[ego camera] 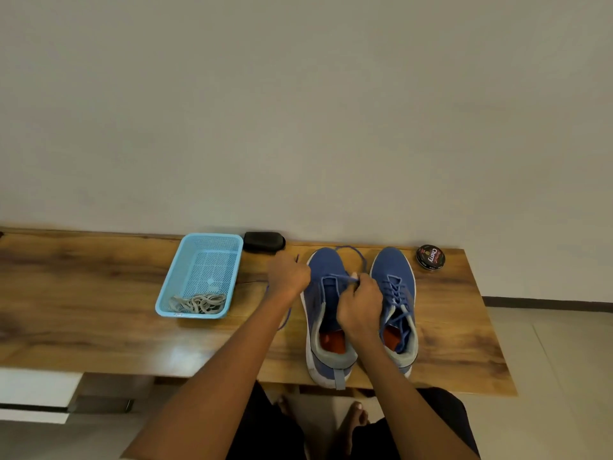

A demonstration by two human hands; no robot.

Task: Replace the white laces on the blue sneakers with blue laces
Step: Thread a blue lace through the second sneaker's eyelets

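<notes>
Nearest the camera, bare feet (356, 415) are seen on the floor below the edge of the wooden desk (99, 327). On the desk, two blue sneakers are stood side by side, heels toward the person. The right sneaker (396, 293) is already threaded with a blue lace. Over the left sneaker (326, 327), the right hand (360, 307) is held, a blue lace (341, 277) being pinched at its fingertips above the eyelets. Just left of that shoe's toe, the left hand (287, 272) is clenched around the lace's other run, which trails down across the desk. Further left, white laces (199, 303) are heaped in the near end of a light blue basket (172, 287). Against the wall, a black oblong object (264, 241) is set beside the basket, and a round polish tin (430, 257) is placed right of the sneakers.
</notes>
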